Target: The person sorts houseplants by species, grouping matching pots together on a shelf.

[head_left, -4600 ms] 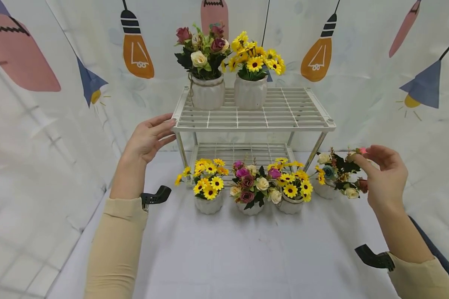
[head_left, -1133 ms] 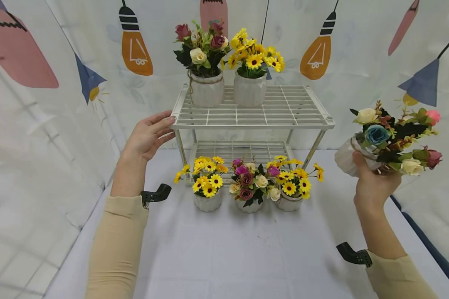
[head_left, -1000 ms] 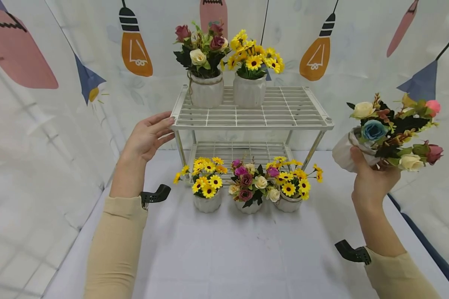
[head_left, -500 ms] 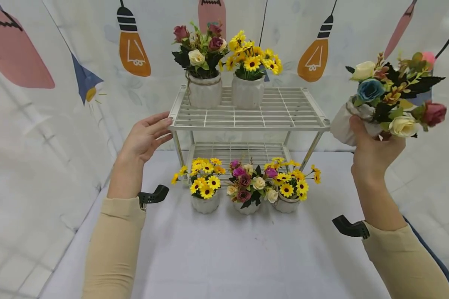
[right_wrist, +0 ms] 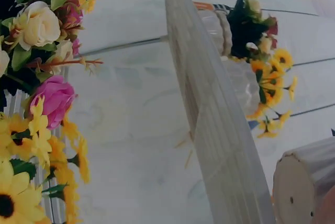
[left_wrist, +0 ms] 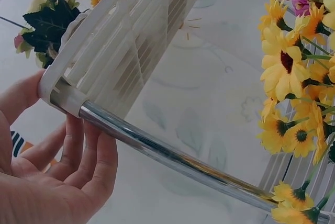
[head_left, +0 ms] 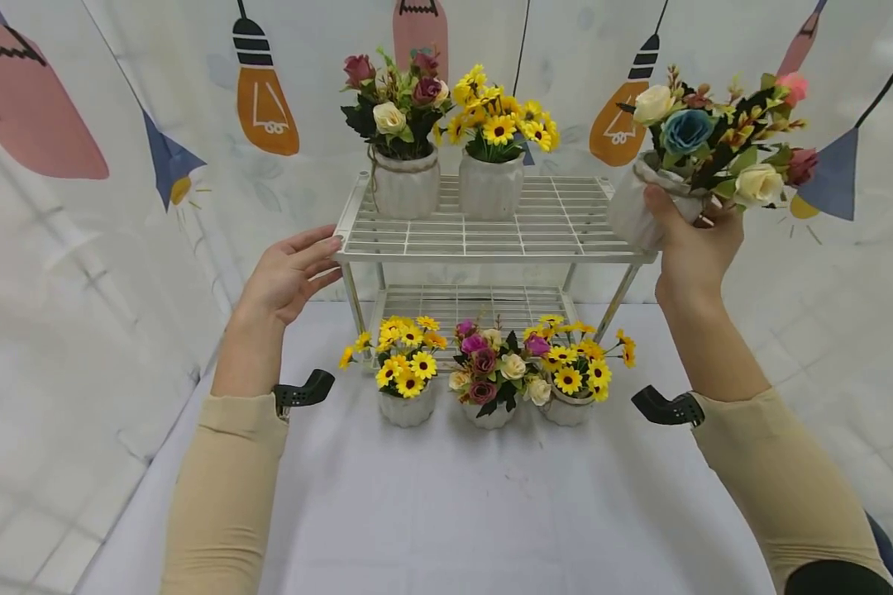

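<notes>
My right hand (head_left: 695, 256) grips a white flowerpot (head_left: 640, 216) of artificial roses in blue, cream, red and pink. The pot tilts to the right at the upper tier's right front corner. In the right wrist view the pot's base (right_wrist: 294, 188) hangs just off the shelf (right_wrist: 209, 103). My left hand (head_left: 286, 277) holds the left front corner of the white two-tier wire shelf (head_left: 558, 235), thumb and fingers (left_wrist: 99, 166) on either side of it. On the top tier stand a rose pot (head_left: 408, 186) and a yellow-daisy pot (head_left: 489, 188).
Before the lower tier (head_left: 476, 302), a daisy pot (head_left: 408, 409), a purple-and-cream rose pot (head_left: 489, 416) and another daisy pot (head_left: 567, 409) stand in a row on the white tablecloth (head_left: 446, 512). A printed curtain (head_left: 156, 49) hangs behind.
My right hand has picked up the rose pot from the table right of the shelf, raised it, and brought it left to the top tier's corner. The left hand stays at its corner.
</notes>
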`<state>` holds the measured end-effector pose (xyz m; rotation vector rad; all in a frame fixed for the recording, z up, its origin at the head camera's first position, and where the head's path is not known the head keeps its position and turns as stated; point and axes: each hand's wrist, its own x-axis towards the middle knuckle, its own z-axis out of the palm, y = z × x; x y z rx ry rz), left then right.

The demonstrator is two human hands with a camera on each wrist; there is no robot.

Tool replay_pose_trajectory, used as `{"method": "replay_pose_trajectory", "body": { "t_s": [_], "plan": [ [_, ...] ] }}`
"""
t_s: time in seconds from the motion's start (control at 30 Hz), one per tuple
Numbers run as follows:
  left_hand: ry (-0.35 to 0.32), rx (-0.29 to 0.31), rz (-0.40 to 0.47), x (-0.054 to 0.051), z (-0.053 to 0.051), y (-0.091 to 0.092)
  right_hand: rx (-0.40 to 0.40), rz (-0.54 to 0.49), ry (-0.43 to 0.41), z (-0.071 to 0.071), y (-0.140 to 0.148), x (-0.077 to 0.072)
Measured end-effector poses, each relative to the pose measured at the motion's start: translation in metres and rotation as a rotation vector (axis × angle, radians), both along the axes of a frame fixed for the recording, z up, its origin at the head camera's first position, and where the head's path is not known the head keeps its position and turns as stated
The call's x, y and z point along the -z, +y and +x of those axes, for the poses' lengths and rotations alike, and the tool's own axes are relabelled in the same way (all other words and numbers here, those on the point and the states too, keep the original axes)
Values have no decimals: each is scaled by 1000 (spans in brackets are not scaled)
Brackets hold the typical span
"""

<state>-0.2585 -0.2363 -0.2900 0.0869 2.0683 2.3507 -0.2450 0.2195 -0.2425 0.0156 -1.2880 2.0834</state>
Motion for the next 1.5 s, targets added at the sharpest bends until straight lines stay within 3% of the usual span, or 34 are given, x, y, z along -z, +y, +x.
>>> {"method": "replay_pose_trajectory", "body": {
  "t_s": [0.1, 0.57, 0.9, 1.2, 1.5],
  "plan": [
    [3, 2, 6, 1, -1, 0, -22, 9, -64, -9, -8, -4],
    [-4, -1, 26, 1, -1, 0, -121, 196, -174, -53, -44, -11],
    [1, 5, 19, 1, -1, 1, -138, 194, -289, -74, -60, -12],
    [-5, 8, 19, 3, 0, 0, -157, 271, -321, -76, -62, -12],
    [3, 16, 31, 3, -2, 0, -161, 389, -360, -58, -57, -19]
  ]
}}
